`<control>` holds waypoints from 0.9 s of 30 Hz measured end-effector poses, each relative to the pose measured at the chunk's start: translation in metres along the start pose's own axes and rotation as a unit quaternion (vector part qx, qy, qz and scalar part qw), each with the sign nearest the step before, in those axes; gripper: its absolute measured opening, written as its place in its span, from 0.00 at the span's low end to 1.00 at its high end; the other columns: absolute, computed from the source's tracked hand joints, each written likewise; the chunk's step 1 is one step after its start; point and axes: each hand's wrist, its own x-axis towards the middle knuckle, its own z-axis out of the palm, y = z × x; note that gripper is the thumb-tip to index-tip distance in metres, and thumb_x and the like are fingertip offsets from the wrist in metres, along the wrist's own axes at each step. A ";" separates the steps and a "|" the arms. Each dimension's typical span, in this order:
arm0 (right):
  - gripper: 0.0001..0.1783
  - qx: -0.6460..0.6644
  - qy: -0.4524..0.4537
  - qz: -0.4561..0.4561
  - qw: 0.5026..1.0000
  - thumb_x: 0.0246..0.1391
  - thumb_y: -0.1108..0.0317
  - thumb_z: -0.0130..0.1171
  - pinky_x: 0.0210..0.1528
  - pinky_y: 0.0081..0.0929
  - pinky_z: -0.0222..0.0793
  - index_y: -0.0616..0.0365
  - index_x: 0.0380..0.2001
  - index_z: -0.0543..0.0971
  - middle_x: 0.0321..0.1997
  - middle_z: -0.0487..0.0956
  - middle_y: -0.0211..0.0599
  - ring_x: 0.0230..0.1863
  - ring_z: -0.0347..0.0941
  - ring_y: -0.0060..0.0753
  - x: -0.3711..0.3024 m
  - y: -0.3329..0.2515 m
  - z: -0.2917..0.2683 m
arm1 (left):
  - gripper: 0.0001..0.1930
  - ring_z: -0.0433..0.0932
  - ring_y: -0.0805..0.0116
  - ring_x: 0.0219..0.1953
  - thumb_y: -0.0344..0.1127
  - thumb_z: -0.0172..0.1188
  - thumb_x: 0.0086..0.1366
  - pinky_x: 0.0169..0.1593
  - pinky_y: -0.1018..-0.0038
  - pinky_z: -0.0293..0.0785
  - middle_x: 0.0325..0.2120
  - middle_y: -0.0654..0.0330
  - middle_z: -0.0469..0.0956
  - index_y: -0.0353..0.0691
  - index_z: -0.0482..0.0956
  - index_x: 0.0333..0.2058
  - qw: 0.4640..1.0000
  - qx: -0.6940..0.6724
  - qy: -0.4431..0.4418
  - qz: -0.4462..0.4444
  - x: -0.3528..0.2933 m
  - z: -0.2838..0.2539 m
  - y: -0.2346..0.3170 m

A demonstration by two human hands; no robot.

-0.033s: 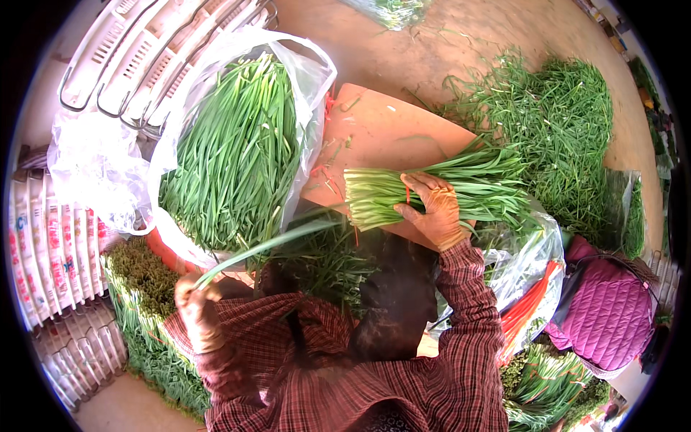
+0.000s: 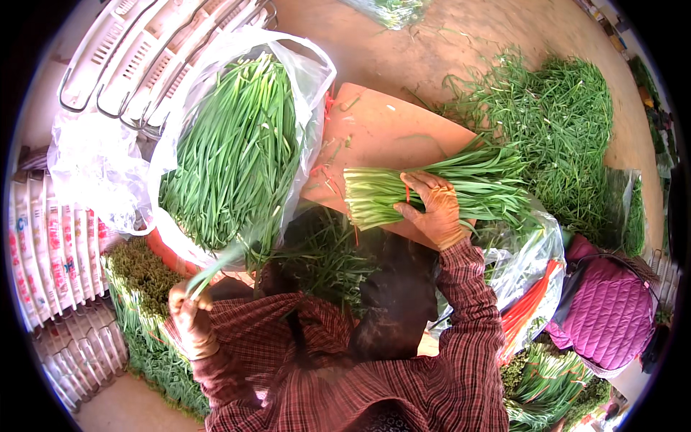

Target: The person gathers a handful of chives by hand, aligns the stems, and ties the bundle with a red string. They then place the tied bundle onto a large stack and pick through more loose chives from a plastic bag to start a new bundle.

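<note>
My right hand point(image 2: 435, 209), in a stained tan glove, is closed over a bundle of green chives point(image 2: 371, 193) lying on an orange-brown board point(image 2: 381, 129). An orange tie point(image 2: 407, 193) shows around the bundle by my fingers. The pale cut ends point left and the leaves fan out right. Low on the left, my left hand point(image 2: 188, 317), gloved too, pinches a few loose chive leaves point(image 2: 209, 273), blurred at their far end. Beyond it stands a clear plastic bag point(image 2: 313, 61) full of loose chives point(image 2: 230, 151).
White slatted crates point(image 2: 137, 61) stand at the upper left. A heap of loose greens point(image 2: 547, 129) lies on the floor at the right. Red-orange ties point(image 2: 529, 309) lie in plastic near my right arm, beside a purple quilted item point(image 2: 608, 313). Stacked chive bundles point(image 2: 147, 317) sit at left.
My left hand has shifted slightly left. The leaves in it no longer stretch rightward and now appear shorter, pointing toward the bag. My right hand and the bundle have stayed put.
</note>
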 end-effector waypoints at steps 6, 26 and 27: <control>0.32 0.024 -0.011 0.010 1.000 0.45 0.57 0.74 0.62 0.44 0.65 0.51 0.55 0.79 0.55 0.80 0.36 0.58 0.74 0.43 0.001 0.004 -0.002 | 0.09 0.84 0.62 0.33 0.27 0.68 0.58 0.38 0.67 0.81 0.33 0.55 0.83 0.39 0.84 0.39 0.717 0.591 -0.323 -0.183 -0.005 0.012 0.044; 0.10 -0.082 -0.090 -0.003 0.993 0.48 0.55 0.65 0.37 0.44 0.73 0.49 0.26 0.83 0.27 0.79 0.36 0.33 0.79 0.45 0.070 -0.028 0.021 | 0.25 0.67 0.47 0.67 0.32 0.61 0.67 0.68 0.62 0.64 0.65 0.41 0.66 0.35 0.72 0.62 0.880 0.416 -0.207 0.094 0.076 0.209 -0.189; 0.10 -0.098 -0.082 -0.017 0.992 0.48 0.55 0.65 0.37 0.44 0.74 0.49 0.25 0.82 0.27 0.79 0.36 0.33 0.79 0.45 0.072 -0.030 0.027 | 0.25 0.66 0.48 0.67 0.32 0.61 0.68 0.68 0.62 0.64 0.66 0.42 0.66 0.35 0.72 0.62 0.880 0.416 -0.206 0.097 0.073 0.208 -0.189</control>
